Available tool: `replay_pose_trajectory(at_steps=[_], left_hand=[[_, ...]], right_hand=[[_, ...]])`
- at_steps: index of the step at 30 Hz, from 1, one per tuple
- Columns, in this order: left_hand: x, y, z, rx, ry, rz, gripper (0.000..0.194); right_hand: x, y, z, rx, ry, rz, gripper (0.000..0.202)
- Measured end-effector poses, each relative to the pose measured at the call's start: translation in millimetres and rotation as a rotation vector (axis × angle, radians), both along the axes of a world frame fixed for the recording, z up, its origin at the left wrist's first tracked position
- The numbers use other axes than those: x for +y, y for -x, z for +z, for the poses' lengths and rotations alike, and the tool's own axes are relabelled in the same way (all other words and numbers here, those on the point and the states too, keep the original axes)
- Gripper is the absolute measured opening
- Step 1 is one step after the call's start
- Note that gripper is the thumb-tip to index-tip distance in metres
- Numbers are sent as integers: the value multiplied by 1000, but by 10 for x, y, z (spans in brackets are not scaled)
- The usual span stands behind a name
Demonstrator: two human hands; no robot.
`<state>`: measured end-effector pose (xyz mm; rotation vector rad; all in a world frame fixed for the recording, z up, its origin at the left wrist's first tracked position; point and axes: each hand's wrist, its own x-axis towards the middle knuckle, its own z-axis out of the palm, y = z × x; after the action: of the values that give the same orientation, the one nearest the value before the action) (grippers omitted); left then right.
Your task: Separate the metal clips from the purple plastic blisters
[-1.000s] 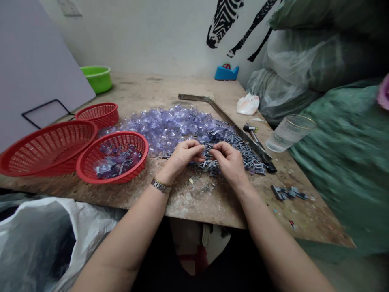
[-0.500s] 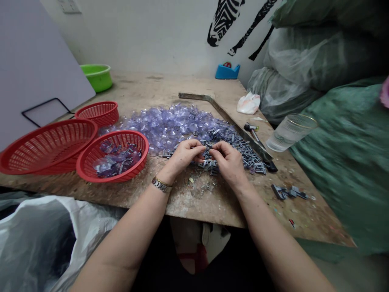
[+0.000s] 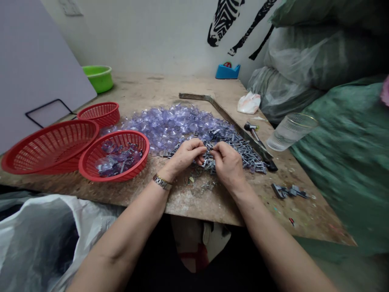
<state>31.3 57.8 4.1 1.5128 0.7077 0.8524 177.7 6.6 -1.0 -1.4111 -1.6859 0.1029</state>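
Observation:
My left hand (image 3: 189, 155), with a metal watch (image 3: 162, 181) at the wrist, is closed in a pinch near the table's front edge. Facing it, my right hand (image 3: 228, 164) is pinched too, fingertips almost meeting the left ones. A small dark grey plastic part seems to sit between the fingertips, mostly hidden. Just behind and under the hands lies a heap of grey plastic parts (image 3: 251, 156). It runs into a larger pile of clear purplish plastic pieces (image 3: 164, 125). Left of the hands, a red basket (image 3: 142, 162) holds some purplish pieces with grey parts.
Two more red baskets (image 3: 51, 142) stand at the left, below a green basin (image 3: 105, 81). A bent metal strip (image 3: 226, 115) borders the heap. Rightward are a screwdriver-like tool (image 3: 257, 136), a glass of water (image 3: 285, 136) and loose grey pieces (image 3: 288, 191). Green sacks (image 3: 343, 158) crowd the right edge.
My right hand has turned slightly, its fingers curled in more. My left hand stays nearly in place. The view has shifted a little.

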Motion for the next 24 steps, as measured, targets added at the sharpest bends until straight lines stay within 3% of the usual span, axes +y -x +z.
replay_pose_trajectory(at_steps=[9,21,24], left_hand=[[1,26,-14,38,-43,-73,23],[13,-52,-58,4,-73,106,19],[29,-40,-69,5,-86,120,19]], right_hand=[[-7,-47,8,48,52,50,17],[47,-62,-39,65,9,83,7],[62,-79,-64,77,-2,87,15]])
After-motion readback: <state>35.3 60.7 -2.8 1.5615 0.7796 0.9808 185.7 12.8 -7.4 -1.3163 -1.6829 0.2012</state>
